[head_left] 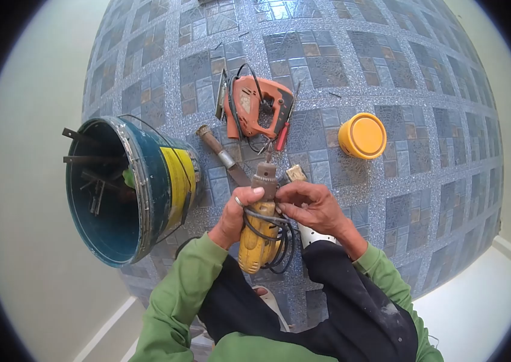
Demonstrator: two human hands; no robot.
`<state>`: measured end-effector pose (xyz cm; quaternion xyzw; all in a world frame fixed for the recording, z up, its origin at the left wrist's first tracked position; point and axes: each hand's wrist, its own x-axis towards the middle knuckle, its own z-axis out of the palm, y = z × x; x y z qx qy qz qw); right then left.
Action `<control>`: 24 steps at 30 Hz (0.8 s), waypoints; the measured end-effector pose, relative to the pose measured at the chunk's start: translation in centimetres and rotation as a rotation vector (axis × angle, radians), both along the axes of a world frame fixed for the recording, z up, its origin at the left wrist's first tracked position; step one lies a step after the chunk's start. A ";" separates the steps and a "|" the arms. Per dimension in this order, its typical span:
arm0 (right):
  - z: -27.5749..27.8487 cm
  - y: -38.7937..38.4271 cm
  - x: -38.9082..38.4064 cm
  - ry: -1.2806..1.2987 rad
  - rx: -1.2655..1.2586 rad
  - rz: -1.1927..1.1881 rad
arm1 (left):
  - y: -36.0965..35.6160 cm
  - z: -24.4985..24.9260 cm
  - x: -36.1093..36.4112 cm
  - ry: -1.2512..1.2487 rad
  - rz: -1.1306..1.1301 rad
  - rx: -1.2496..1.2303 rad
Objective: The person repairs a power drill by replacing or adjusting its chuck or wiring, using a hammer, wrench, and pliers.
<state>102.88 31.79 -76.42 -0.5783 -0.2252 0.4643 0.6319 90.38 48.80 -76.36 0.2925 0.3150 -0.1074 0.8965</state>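
L hand clamps yellow drill, near side, right of bucket; R hand pinches in at drill's right, can't tell on what; loose cord loops could snag fingers, tipping drill.

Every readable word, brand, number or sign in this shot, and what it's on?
None legible.
Pale label on orange jigsaw: too small and blurred to read.
Yellow patch on bucket: no readable lettering.
Yellow drill: nothing readable.
Yellow lid: nothing readable.
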 end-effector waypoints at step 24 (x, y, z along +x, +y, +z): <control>-2.7 -3.3 -1.3 0.317 -0.131 -0.586 | -4.7 2.0 -1.1 -0.133 0.009 0.857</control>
